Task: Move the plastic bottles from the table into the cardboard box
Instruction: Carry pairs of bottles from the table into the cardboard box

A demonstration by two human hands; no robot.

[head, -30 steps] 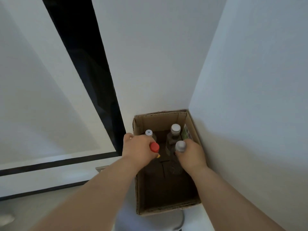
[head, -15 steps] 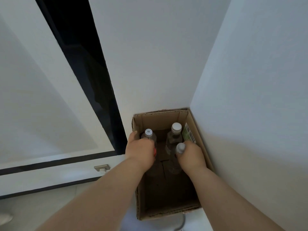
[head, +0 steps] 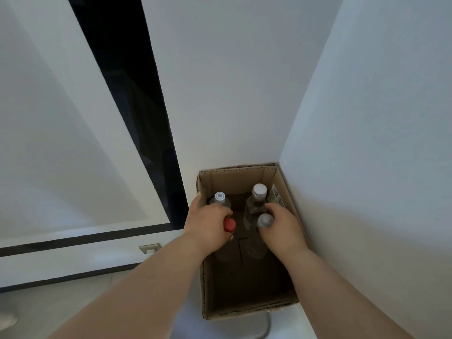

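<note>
An open cardboard box [head: 247,311] stands on the floor in the corner of two white walls. Inside it, upright at the far end, are a clear bottle with a white printed cap [head: 220,197] on the left and a clear bottle with a plain white cap [head: 259,190] on the right. My left hand [head: 208,222] is shut on the neck of a red-capped bottle [head: 230,225] inside the box. My right hand [head: 285,225] grips a grey-capped bottle [head: 265,220] beside it. Both held bottles stand upright, their lower parts in shadow.
A green label with a barcode [head: 276,195] is stuck on the box's inner right wall. A white door with a dark gap [head: 137,118] is to the left, with a metal latch [head: 149,248] low down. A cable [head: 266,326] runs below the box.
The red cap was hidden under my left hand half a second ago and shows again now. Both hands stay at the bottle necks inside the box; the view has shifted only slightly.
</note>
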